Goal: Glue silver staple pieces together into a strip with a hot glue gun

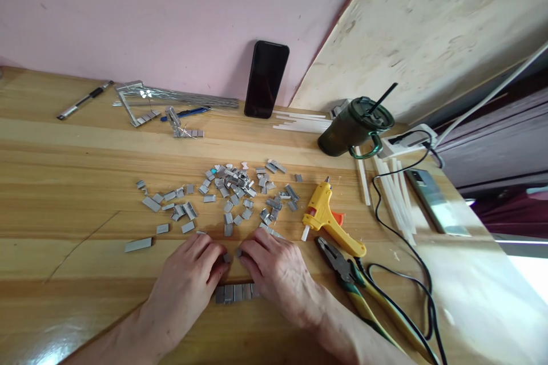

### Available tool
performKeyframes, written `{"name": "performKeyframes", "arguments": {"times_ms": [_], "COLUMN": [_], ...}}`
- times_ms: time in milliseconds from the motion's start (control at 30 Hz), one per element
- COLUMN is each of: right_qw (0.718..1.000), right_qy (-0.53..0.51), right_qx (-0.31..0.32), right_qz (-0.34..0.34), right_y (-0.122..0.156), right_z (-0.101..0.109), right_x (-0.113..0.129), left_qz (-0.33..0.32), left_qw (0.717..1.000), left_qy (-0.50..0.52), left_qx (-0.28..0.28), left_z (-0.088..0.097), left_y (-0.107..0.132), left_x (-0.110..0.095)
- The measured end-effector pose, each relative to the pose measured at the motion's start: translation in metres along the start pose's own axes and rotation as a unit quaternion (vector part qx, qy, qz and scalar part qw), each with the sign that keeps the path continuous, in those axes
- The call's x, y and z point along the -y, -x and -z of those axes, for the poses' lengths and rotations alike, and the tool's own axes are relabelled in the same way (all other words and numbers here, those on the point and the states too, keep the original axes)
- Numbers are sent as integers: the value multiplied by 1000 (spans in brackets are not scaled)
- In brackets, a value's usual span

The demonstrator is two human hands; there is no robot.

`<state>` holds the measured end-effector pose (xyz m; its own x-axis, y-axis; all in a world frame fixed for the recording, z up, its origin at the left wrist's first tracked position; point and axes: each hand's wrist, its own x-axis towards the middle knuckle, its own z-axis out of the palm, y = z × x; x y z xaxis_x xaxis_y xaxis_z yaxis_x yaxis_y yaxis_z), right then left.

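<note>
Head view: fingers [222,259] pinch a small grey metal piece [228,258].

Both hands lie on the bench [64,182], fingertips almost meeting over one small grey piece [228,258]. The left hand [190,279] and right hand [274,271] flank a short row of pieces [235,292] set side by side. Beyond the fingers lies a loose scatter of pieces [231,194]. Right of the right hand lie pliers [346,276] and a yellow glue gun [327,217]; farther back stand a dark cup [355,125] and a phone [266,78] leaning on the wall.
</note>
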<state>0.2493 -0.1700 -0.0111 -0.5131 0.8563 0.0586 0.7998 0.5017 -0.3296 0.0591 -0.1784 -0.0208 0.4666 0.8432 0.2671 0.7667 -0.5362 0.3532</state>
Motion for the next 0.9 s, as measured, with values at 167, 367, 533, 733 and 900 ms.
{"name": "performKeyframes", "arguments": {"times_ms": [167, 367, 533, 733, 900], "right_qw": [999, 997, 996, 996, 998], "right_qy": [-24, -57, -68, -52, -38], "right_qx": [-11, -23, -42, -53, -31], "right_qz": [30, 38, 45, 55, 45], "right_y": [0, -1, 0, -1, -1], "right_z": [-3, -6, -7, -7, -6], "right_x": [1, 2, 2, 2, 3], "left_qz": [-5, -4, -6, -8, -3], "left_qw": [1000, 1000, 1000, 1000, 1000], "left_qy": [5, 8, 7, 5, 0], "left_qx": [-13, -13, -10, -14, -17], "left_z": [-3, -4, -4, -2, -1], "left_y": [0, 1, 0, -1, -3], "left_x": [0, -2, -1, -2, -4]}}
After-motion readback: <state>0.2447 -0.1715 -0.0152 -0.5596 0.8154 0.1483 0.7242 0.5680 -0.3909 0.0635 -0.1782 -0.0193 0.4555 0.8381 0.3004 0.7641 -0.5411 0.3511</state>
